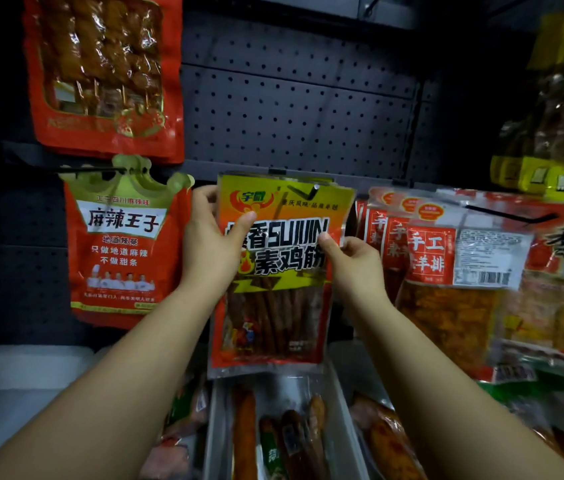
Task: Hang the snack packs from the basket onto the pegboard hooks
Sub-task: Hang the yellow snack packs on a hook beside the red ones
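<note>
A yellow and red snack pack (275,299) with brown sticks in its window hangs upright in front of the dark pegboard (294,109). A metal hook (310,192) pokes through the hole at the pack's top. My left hand (209,237) grips the pack's upper left edge, thumb across the front. My right hand (353,258) pinches its right edge at mid height. More packs seem to sit behind it on the same hook. The basket is not in view.
An orange pack with a crown top (117,244) hangs to the left, with a red skewer pack (103,71) above it. Red tofu packs (446,271) hang to the right, yellow packs (557,109) above them. White bins (339,410) of sausages lie below.
</note>
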Tool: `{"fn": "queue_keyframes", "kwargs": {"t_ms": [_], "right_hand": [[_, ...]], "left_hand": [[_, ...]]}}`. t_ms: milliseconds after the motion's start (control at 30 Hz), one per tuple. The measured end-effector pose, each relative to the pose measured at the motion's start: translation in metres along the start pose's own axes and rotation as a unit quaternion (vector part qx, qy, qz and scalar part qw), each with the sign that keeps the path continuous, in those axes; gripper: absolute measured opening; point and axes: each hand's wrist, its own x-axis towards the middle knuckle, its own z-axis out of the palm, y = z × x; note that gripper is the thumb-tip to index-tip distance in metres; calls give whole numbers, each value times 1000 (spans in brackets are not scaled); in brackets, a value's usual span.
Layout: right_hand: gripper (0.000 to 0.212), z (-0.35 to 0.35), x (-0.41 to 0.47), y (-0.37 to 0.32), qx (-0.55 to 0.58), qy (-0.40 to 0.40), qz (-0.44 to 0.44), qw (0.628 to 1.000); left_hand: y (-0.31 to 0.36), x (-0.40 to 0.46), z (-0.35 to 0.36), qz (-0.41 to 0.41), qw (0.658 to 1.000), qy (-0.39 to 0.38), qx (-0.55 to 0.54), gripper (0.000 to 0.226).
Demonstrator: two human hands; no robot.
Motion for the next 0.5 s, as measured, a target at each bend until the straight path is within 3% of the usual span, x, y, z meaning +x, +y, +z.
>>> {"fn": "queue_keyframes", "kwargs": {"t_ms": [133, 267, 500], "right_hand": [[41, 6, 13, 5, -32, 23, -5, 999], [39, 13, 23, 11, -47, 32, -1, 998], [43, 23, 38, 20, -85, 49, 13, 995]], "left_hand": [[-10, -10, -5, 76, 997, 4, 18, 74], [-18, -18, -11, 222, 964, -44, 138, 71], [-29, -2, -7, 134, 971, -98, 171, 72]]}}
